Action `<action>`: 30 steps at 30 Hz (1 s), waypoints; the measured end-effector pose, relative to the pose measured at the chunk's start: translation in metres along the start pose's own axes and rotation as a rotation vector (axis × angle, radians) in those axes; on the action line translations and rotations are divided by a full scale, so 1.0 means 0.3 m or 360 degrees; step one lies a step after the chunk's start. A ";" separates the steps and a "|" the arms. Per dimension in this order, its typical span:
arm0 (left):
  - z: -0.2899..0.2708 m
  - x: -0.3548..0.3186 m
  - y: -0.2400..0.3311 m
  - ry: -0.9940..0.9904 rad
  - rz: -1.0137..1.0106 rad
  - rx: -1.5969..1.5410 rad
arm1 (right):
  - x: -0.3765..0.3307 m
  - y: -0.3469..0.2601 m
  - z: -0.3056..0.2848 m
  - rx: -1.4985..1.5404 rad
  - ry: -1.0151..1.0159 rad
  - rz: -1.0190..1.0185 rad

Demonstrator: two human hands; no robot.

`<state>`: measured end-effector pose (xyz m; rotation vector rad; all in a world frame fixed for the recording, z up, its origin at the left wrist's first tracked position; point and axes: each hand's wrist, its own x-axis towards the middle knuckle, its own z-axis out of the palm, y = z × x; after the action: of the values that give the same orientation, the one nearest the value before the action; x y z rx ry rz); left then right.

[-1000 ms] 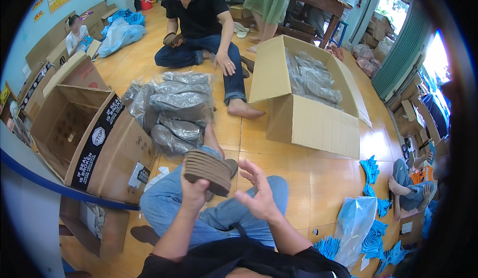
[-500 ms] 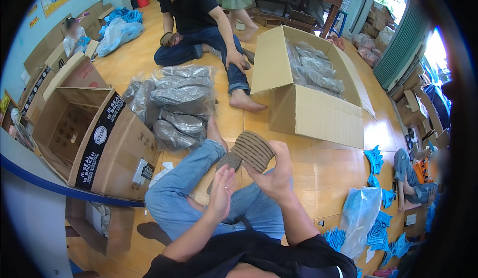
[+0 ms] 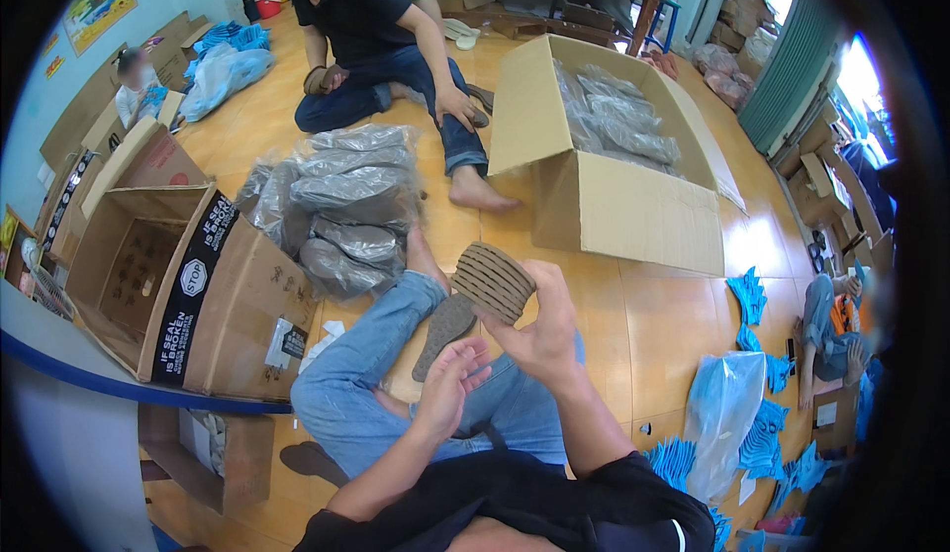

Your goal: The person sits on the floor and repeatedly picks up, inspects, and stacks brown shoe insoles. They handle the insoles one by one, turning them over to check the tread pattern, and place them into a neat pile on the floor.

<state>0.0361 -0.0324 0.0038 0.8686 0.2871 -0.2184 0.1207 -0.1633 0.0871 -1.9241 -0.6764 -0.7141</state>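
Note:
My right hand [image 3: 544, 329] grips a brown slipper [image 3: 493, 283] by its wide band, which has dark stripes across it. The slipper's grey-brown sole [image 3: 442, 336] slants down to the left from the band, over the gap between my bent legs. My left hand [image 3: 453, 379] is just below the sole, palm turned inward, its fingers loosely curled and apart, with nothing seen in it. Ahead on the floor lies a stack of grey-brown slippers in clear plastic bags [image 3: 351, 191].
An open carton [image 3: 643, 211] of bagged slippers stands ahead right, another carton [image 3: 252, 295] at left. A co-worker [image 3: 371, 52] sits ahead holding slippers. Blue pieces [image 3: 760, 438] and a clear plastic bag [image 3: 722, 414] lie right. A dark slipper [image 3: 312, 461] rests by my left leg.
The slipper's sole has swung into fuller view, pointing down and left. My left hand has dropped slightly and moved right, its fingers more curled. The co-worker's head has turned away.

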 end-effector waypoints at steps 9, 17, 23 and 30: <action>-0.001 -0.006 0.007 0.0027 -0.0004 0.0021 | -0.011 0.032 -0.016 -0.0059 0.0039 0.0067; 0.011 0.027 0.048 -0.0266 -0.0229 -0.0978 | -0.099 0.009 0.025 0.0448 0.0016 0.0276; -0.030 0.078 0.174 0.0199 0.0520 -0.0918 | -0.271 -0.032 0.089 0.1214 -0.0260 0.0934; -0.001 0.031 0.142 0.0310 0.1107 0.0037 | -0.295 0.026 0.087 0.2246 0.0038 0.2283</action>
<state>0.0576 -0.0060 0.0310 0.9656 0.1490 0.5117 0.0714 -0.1571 0.0091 -0.6314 0.3259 0.5875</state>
